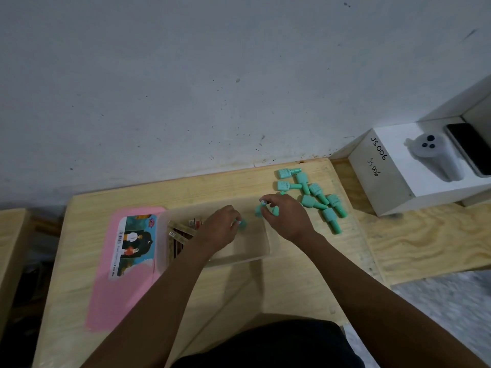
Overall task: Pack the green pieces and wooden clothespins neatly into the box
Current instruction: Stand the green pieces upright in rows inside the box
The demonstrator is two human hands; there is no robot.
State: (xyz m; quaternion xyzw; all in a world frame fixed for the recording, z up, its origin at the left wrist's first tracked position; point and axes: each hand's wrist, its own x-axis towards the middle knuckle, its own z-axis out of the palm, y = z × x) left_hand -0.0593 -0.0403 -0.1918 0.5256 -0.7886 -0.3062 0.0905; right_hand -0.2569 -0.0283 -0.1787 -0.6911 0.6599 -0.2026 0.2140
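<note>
A clear plastic box [261,252] sits mid-table. Wooden clothespins [179,235] lie in its left part. My left hand [216,229] is inside the box, fingers closed on a green piece [241,223]. My right hand [288,216] hovers over the box's right rim, holding a green piece [259,209], with more green showing under the palm. Several loose green pieces [316,197] lie scattered on the table to the right of the box.
The box's pink lid [106,288] with a picture label lies left of the box. A white box [393,176] marked JS006 stands at the right, carrying a white device and a phone. A wall runs along the table's far edge.
</note>
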